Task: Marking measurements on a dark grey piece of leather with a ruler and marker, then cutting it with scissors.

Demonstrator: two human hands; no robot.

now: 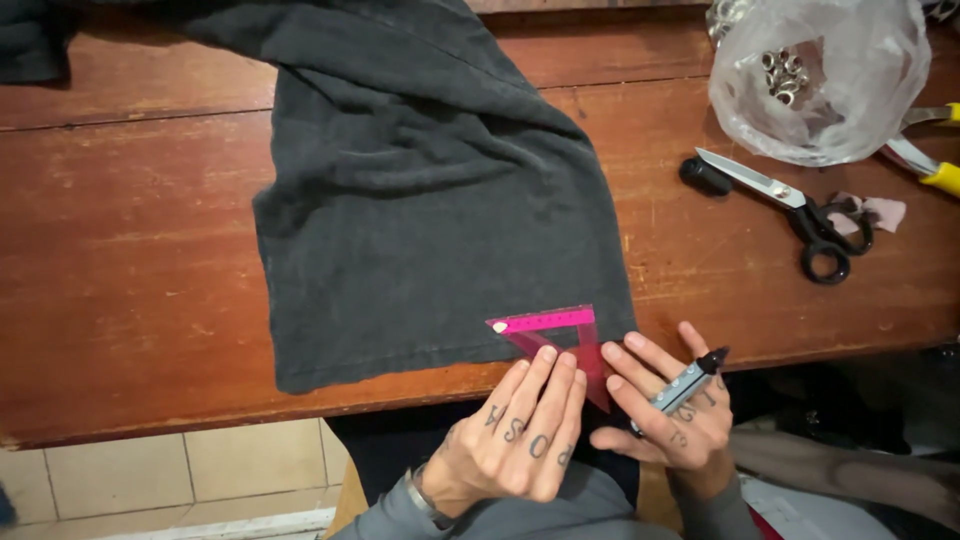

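Note:
A dark grey garment [420,200] lies spread over a reddish wooden table [130,260], its hem near the front edge. A pink transparent triangular ruler [550,330] rests on the hem's right corner. My left hand [520,430] lies flat with its fingertips pressing on the ruler. My right hand [670,410] is just right of it, fingers touching the ruler's lower edge, with a grey marker [690,380] held between the fingers, its black tip pointing up and right.
Black-handled scissors [800,210] lie at the right, beside a black cap [703,175]. A clear plastic bag [820,80] with metal eyelets sits at the back right. Yellow-handled tools [935,165] poke in from the right edge. Tiled floor [180,470] shows below.

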